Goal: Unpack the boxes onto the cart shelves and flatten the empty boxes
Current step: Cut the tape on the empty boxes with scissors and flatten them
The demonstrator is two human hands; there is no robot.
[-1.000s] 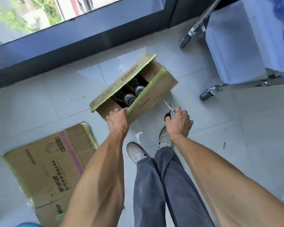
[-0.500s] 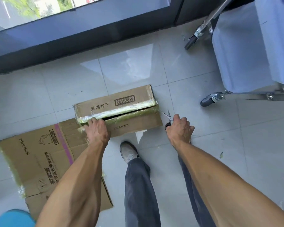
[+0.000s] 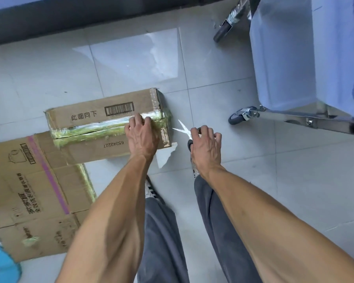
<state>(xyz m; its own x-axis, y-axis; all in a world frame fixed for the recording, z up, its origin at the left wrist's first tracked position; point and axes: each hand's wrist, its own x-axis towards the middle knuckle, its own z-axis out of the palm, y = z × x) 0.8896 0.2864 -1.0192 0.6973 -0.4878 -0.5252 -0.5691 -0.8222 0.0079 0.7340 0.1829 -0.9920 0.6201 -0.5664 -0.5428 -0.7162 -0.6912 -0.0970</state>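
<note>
A brown cardboard box [image 3: 94, 117] lies on the tiled floor, bottom side up, with a barcode and a yellow-green taped seam along its length. My left hand [image 3: 142, 135] rests on the right end of that seam, fingers spread over the tape. My right hand [image 3: 205, 147] grips a pair of scissors [image 3: 182, 128] just right of the box, blades open and pointing up-left toward the box's corner. A flattened cardboard box [image 3: 29, 193] lies on the floor at the left, partly under the taped box.
A metal cart [image 3: 290, 115] with castor wheels stands at the right, carrying a pale wrapped load [image 3: 284, 54]. A dark window sill runs along the top. A blue object [image 3: 0, 262] shows at the bottom left corner. My legs and shoes are below.
The box, open with bottles showing a second ago, has been turned bottom up. My left hand slid from its left end to its right end. The scissors' blades have opened.
</note>
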